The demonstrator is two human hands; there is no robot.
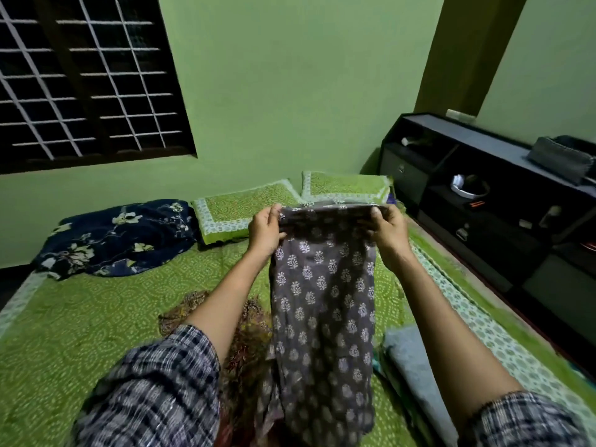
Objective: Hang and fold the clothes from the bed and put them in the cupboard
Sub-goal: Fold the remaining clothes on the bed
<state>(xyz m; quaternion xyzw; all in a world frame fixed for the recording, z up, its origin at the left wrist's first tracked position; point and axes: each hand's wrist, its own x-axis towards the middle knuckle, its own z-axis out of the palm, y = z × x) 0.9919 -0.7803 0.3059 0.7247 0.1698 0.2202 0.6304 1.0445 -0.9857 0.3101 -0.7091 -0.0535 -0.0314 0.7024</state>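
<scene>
Green walls and a barred window (87, 79) stand behind the bed (80, 333), whose green patterned spread carries everything you are working with. You hold the grey printed garment (322, 311) up over the bed, and it is the thing to steer by. Your left hand (266, 233) grips its top left corner and your right hand (388, 230) grips its top right corner, fingers curled into the cloth, with the upper edge stretched level between them. From that edge the garment hangs straight down toward you, so its long axis runs from your hands to the near part of the bed, where its lower end bunches. Neither hand looks nearer than the other, so a fold across the width would probably bring one corner to meet the other. Left of the garment, under your forearm, a brown printed cloth (248, 337) lies crumpled. Right of it sits a pale blue folded cloth (409, 366). Beyond it lie two green pillows (245, 208), with a navy floral blanket (119, 237) further left. Far right of it stands a dark shelf unit (419, 175): one open compartment holds a white bowl-like item (461, 188), and the others are too dim to read. On its top sits a grey basket (561, 159), contents hidden.
</scene>
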